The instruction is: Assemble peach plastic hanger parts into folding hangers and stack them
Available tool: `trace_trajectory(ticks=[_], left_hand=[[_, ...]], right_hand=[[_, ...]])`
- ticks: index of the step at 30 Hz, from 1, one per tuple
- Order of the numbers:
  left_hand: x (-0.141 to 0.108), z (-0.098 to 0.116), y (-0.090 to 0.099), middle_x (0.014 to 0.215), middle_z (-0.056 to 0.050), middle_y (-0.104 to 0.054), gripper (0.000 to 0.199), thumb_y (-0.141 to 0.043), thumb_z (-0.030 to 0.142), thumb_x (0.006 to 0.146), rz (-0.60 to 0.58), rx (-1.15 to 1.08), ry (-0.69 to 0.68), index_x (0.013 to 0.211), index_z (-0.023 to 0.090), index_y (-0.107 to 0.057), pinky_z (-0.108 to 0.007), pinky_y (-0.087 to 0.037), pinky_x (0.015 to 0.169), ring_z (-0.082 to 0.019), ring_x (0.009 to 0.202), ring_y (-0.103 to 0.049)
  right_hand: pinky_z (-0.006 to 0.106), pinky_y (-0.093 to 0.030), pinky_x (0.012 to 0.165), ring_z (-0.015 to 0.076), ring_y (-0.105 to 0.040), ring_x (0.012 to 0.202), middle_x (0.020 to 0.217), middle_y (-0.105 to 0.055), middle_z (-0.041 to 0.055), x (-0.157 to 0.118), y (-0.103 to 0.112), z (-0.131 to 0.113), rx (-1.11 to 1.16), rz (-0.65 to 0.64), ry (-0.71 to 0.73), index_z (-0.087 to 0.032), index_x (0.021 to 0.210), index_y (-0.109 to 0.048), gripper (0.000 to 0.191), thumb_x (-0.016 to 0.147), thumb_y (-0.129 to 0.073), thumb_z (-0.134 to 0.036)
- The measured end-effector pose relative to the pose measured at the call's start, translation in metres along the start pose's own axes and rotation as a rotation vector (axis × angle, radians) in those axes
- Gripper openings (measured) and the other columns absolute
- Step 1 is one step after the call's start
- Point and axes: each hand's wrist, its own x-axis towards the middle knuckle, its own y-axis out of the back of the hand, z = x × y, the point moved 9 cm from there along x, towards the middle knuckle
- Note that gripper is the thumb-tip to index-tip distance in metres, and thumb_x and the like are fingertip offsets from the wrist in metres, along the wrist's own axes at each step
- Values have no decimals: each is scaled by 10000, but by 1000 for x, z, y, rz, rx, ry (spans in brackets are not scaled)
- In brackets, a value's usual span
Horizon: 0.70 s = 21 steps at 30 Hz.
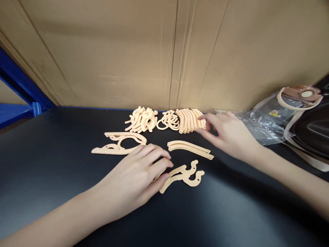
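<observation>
My left hand is over the black tabletop, its fingers loosely bent and apart. Its thumb and fingertips are at the near ends of two beige pieces with hooked ends; whether it presses on them is hard to see. My right hand reaches to the right end of a row of beige curved strips, thumb and forefinger apart around the last strips. Between the hands lie a few loose curved strips. Beyond the left hand lies a joined beige piece like a folded hanger, partly covered by that hand.
At the back are a pile of beige hooked pieces and a heap of beige hooks. Cardboard stands behind the black table. Clear plastic wrap and a cup with a brown lid are at the right.
</observation>
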Motion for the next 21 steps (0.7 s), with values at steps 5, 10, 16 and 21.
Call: trace_trajectory(ticks=[5, 10, 16, 21], left_hand=[[1, -4, 2, 945, -15, -616, 150, -480, 237, 991, 3, 38, 60, 964, 186, -618, -342, -369, 773, -183, 862, -512], [2, -2, 4, 897, -18, -608, 242, -624, 416, 909, 1, 46, 67, 953, 179, -613, -340, -355, 711, -194, 797, -502], [-3, 13, 1, 900, -69, -643, 503, -652, 608, 817, -6, 275, -68, 980, 133, -651, -378, -360, 739, -239, 794, -528], [-4, 13, 3, 819, -70, -642, 413, -677, 512, 831, -23, 364, -49, 961, 120, -679, -379, -358, 717, -249, 760, -541]], right_hand=[[359, -423, 813, 201, -620, 873, 1002, -685, 56, -37, -12, -25, 132, -28, 154, -176, 1072, -649, 235, 978, -508, -340], [363, -424, 818, 199, -606, 909, 1040, -661, 80, -44, -14, -24, 261, -2, 189, -177, 1073, -671, 223, 975, -524, -314], [366, -432, 816, 187, -583, 906, 1066, -660, 72, -54, -4, -46, 348, -30, 304, -206, 1075, -682, 196, 971, -534, -284], [371, -441, 870, 199, -581, 977, 1075, -672, 78, -63, -6, -65, 382, -86, 405, -180, 1076, -689, 220, 982, -513, -275]])
